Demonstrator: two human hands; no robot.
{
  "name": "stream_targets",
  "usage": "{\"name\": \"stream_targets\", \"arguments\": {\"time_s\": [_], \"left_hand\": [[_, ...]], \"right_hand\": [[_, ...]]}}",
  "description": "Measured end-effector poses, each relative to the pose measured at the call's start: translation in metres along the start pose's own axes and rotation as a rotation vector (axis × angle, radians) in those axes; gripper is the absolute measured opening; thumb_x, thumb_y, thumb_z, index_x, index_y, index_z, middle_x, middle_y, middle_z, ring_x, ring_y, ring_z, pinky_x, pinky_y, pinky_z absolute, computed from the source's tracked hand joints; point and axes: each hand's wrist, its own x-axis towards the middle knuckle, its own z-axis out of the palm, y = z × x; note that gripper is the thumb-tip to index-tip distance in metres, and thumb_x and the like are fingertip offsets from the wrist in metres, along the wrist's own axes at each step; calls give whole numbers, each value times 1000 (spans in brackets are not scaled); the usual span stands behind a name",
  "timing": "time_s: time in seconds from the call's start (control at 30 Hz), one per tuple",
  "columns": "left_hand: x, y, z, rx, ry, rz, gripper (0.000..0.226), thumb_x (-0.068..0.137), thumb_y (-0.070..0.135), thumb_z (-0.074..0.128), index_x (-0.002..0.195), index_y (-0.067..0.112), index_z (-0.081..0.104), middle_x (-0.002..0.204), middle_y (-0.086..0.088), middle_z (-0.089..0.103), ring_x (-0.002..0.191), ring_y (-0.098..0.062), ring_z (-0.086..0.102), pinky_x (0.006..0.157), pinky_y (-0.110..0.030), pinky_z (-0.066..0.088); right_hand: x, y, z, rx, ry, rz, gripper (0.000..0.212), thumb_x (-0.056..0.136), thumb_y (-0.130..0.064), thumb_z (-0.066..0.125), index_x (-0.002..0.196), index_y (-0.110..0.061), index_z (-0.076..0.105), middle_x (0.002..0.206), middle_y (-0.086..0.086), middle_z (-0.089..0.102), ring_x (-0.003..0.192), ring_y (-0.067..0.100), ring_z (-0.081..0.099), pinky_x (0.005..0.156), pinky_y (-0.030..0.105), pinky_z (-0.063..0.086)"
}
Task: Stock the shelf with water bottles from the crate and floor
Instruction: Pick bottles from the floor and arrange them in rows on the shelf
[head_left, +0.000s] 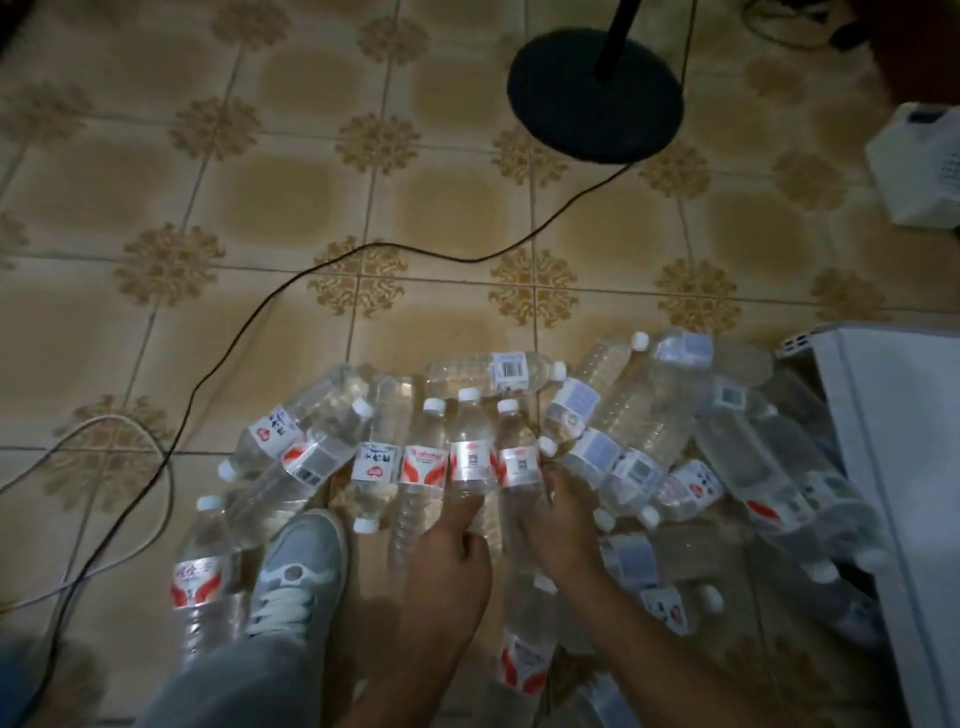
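Tiled floor (291, 218), beige with brown flower marks, is lying dim under poor light; corners are fading to black. Water bottles (613, 447) are lying in a loose heap across the lower middle, most on their sides, overlapping, white caps pointing every way. Left hand (447, 545) is curling round one bottle (470, 467) below its red-and-white label, thumb lying up along it. Right hand (558, 525) is gripping the neighbouring bottle (519, 457) low on its body; its fingers are mostly hidden behind the bottles, so the exact hold is hard to read. Both bottles are pointing cap away from the person, side by side and touching. Grey shoe (298, 566) is standing among the bottles at left, just beside one labelled bottle (200, 571). White crate (893, 467) is showing only an edge at right, cut off by the frame; bottles beside it are blurring into shadow. Black round stand base (595, 93) is sitting at the top, its pole cut off. Black cable (270, 301) is running across the floor from it. White box (919, 166) at far right is partly out of view, its markings unreadable.
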Motion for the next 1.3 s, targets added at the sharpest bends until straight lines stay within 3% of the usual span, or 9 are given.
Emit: {"name": "stream_targets", "arguments": {"time_s": [0.1, 0.27, 0.43, 0.57, 0.67, 0.8, 0.87, 1.07, 1.3], "left_hand": [[15, -16, 17, 27, -50, -20, 45, 91, 6, 46, 130, 28, 56, 105, 5, 69, 69, 9, 50, 62, 0, 37], [26, -33, 33, 12, -79, -60, 44, 93, 7, 46, 132, 26, 54, 115, 4, 66, 77, 14, 46, 65, 0, 33], [24, -31, 36, 17, -107, -45, 42, 94, 9, 46, 132, 24, 54, 125, 3, 63, 102, -1, 57, 82, -4, 36], [21, -20, 24, -7, -108, -59, 44, 92, 8, 47, 130, 26, 55, 122, 0, 65, 107, -10, 59, 88, -18, 41], [18, -9, 10, 2, -100, -75, 43, 93, 8, 45, 129, 31, 54, 117, -1, 67, 96, -2, 56, 81, -15, 39], [7, 21, -6, 4, -102, -84, 41, 95, 7, 42, 132, 22, 54, 126, 2, 61, 111, -10, 56, 80, -9, 31], [-3, 42, -9, -71, -106, -74, 36, 95, 4, 41, 121, 21, 61, 115, 6, 63, 95, -7, 59, 76, -7, 35], [-59, 145, -14, -395, -283, -33, 34, 93, 4, 46, 96, 24, 73, 89, 8, 72, 80, 3, 68, 69, -11, 51], [-176, 292, -27, -574, -352, 249, 25, 92, 5, 54, 100, 20, 73, 94, 0, 75, 90, -18, 70, 82, -34, 57]], "right_hand": [[14, 13, 20, -138, 17, -7, 53, 92, -42, 51, 142, -28, 41, 141, 1, 51, 131, 23, 47, 108, 48, 39], [19, 12, 33, -502, 95, -55, 84, 85, -41, 66, 152, -10, 25, 154, 12, 35, 142, 29, 32, 118, 46, 18], [25, 2, 25, -610, 27, -55, 74, 89, -42, 63, 147, -10, 29, 146, 9, 44, 132, 23, 45, 107, 35, 34], [29, -10, 14, -341, 14, 24, 54, 87, -36, 66, 134, -17, 46, 126, 5, 60, 116, 23, 58, 97, 34, 44], [23, -20, -7, -202, -33, 94, 47, 86, -33, 66, 129, -17, 53, 121, 5, 62, 115, 25, 59, 95, 34, 46], [-6, -19, -56, 1, -130, 121, 48, 79, -20, 77, 124, -17, 59, 115, 1, 66, 102, 17, 62, 81, 26, 49], [-24, -18, -86, 77, -134, 96, 45, 75, -15, 79, 118, -19, 64, 108, -3, 69, 99, 15, 65, 84, 32, 56], [-101, -53, -195, 360, -27, -52, 46, 76, 5, 73, 110, -26, 63, 103, -7, 72, 98, 11, 69, 82, 28, 56], [-219, -84, -346, 456, 226, -276, 54, 81, -6, 74, 121, -34, 53, 111, -21, 65, 104, 2, 64, 80, 15, 53]]}}
